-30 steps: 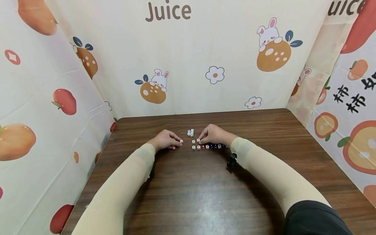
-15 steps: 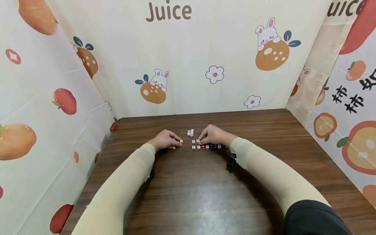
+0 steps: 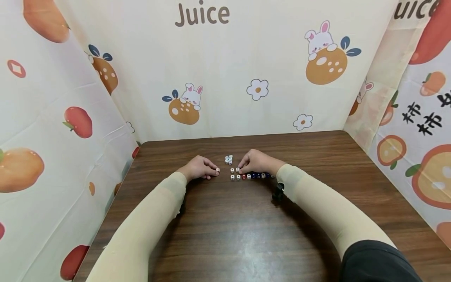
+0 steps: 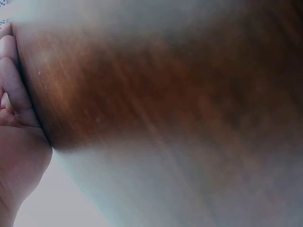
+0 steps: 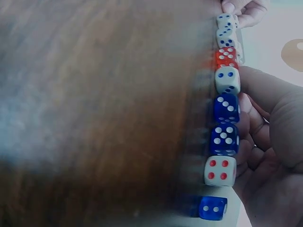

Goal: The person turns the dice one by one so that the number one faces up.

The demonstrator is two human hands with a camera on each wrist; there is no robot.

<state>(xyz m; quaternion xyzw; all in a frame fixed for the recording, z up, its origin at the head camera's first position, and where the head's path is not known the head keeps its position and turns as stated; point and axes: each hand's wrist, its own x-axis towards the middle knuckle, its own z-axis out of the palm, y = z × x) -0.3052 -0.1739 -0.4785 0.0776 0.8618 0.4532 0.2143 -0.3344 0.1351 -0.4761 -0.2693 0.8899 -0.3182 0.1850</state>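
My left hand (image 3: pixel 201 168) pinches a white die (image 3: pixel 217 170) between thumb and fingertips, left of the other dice. My right hand (image 3: pixel 260 161) pinches another white die (image 3: pixel 237 169) by its right side, close to a loose white die (image 3: pixel 232 170). Just in front runs a row of dice, partly under the right hand. In the right wrist view this row has white dice, a red die (image 5: pixel 227 57), a white die with red pips (image 5: pixel 220 170) and several blue dice (image 5: pixel 225 138). Only the left hand's curled fingers and palm show in the left wrist view.
A small cluster of white dice (image 3: pixel 228 159) stands behind the hands. Everything lies on a brown wood-grain table (image 3: pixel 225 227). Fruit-print cloth (image 3: pixel 225 105) hangs at its back and both sides.
The die at my right fingertips has come down very slightly, toward the front row. My left hand and its die stay in place.
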